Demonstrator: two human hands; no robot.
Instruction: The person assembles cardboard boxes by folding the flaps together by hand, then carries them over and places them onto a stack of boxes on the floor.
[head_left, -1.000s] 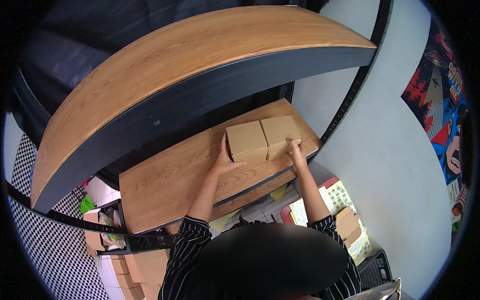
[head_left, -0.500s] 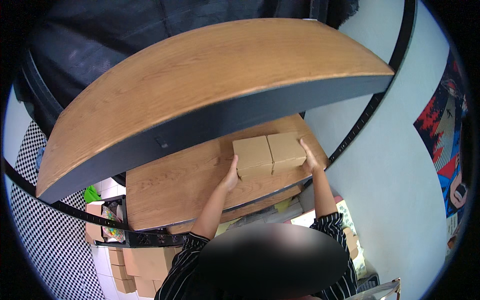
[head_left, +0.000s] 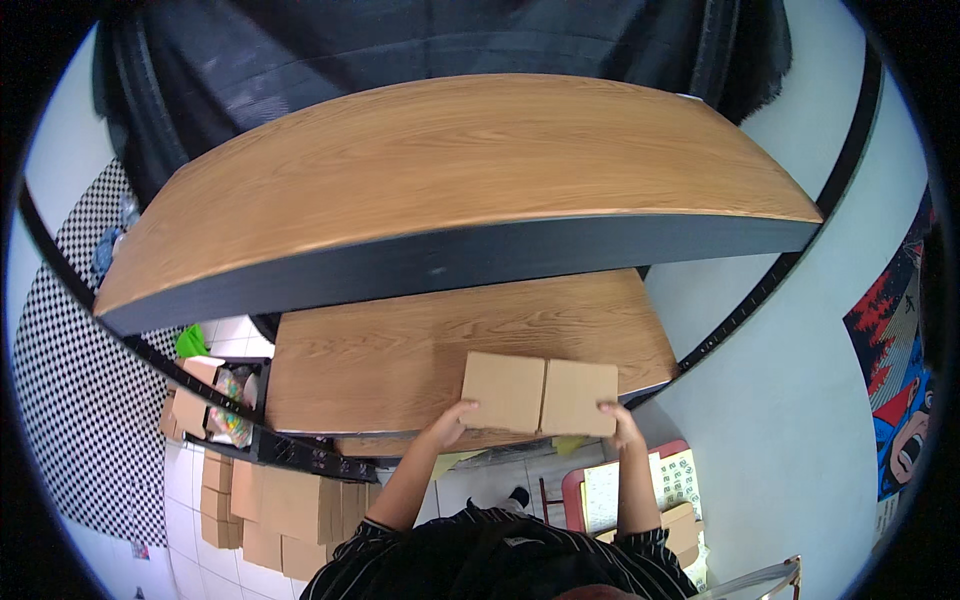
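Note:
Two plain brown cardboard boxes [head_left: 539, 394] sit side by side on the lower wooden shelf [head_left: 400, 355], near its front right edge. My left hand [head_left: 452, 422] presses against the left box's near left corner. My right hand [head_left: 622, 420] is on the right box's near right corner. Between them the hands hold the pair together at the shelf's front edge.
A wider wooden shelf [head_left: 450, 180] with a dark front edge overhangs above. Stacks of brown cartons [head_left: 265, 505] stand on the tiled floor at lower left, next to a black crate [head_left: 225, 400] of mixed items. A white wall and black frame [head_left: 760, 290] are at the right.
The view has tilted, and the boxes now lie nearer the shelf's front edge with both hands still on them. The hands shifted toward the boxes' near corners.

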